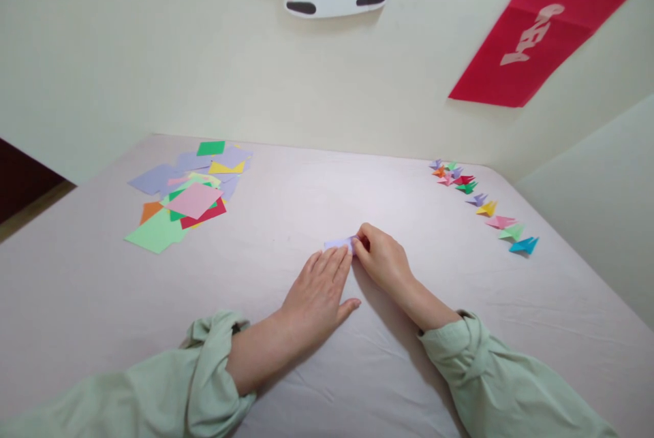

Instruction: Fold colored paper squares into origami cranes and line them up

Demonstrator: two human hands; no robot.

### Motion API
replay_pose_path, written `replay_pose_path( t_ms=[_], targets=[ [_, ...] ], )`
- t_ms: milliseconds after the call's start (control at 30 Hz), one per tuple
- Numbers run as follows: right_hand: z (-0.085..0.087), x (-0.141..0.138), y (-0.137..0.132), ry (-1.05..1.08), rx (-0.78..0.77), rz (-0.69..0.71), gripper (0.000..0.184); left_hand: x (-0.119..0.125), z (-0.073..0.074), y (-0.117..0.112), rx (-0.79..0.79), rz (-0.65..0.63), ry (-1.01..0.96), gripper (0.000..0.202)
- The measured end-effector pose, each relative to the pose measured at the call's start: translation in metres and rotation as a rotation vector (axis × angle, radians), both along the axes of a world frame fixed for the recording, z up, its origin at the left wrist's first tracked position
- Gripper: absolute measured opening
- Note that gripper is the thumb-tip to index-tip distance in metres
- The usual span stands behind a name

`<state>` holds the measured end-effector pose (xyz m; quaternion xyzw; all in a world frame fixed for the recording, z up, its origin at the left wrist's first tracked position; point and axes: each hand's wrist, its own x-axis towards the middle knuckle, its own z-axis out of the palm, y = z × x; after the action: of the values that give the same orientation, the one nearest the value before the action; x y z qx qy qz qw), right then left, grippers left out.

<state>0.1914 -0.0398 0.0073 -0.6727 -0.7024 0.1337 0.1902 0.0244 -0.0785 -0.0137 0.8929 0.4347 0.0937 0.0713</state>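
A small folded piece of lavender paper [334,244] lies on the table in front of me, partly covered by my fingers. My left hand [317,288] rests flat with its fingers stretched out, the fingertips pressing on the paper's near edge and the thumb held apart. At the paper's right end, my right hand [381,254] is closed, with thumb and forefinger pinching that end. The exact folds under the fingers are hidden.
Loose coloured paper sheets [194,199] lie in an overlapping pile at the left. Along the right side runs a row of several small folded paper figures [503,222]. The cloth-covered table [286,199] meets a wall at the back, where red signs [531,36] hang.
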Motion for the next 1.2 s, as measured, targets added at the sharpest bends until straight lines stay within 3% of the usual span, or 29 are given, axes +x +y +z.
replay_pose_path(
  t_ms=[567,800,1200],
  targets=[
    [0.0056,0.0014,0.0003,-0.057,-0.015,0.027,0.008,-0.0003,-0.0011,-0.0005,0.005,-0.016,0.030,0.072],
    [0.0001,0.0065,0.0025,-0.037,-0.004,0.039,0.007,-0.0004,-0.0005,-0.0013,0.003,-0.015,0.032,0.070],
    [-0.0004,0.0091,0.0039,0.004,-0.011,0.068,0.013,-0.0014,-0.0036,-0.0015,0.008,-0.007,0.002,0.069]
  ],
)
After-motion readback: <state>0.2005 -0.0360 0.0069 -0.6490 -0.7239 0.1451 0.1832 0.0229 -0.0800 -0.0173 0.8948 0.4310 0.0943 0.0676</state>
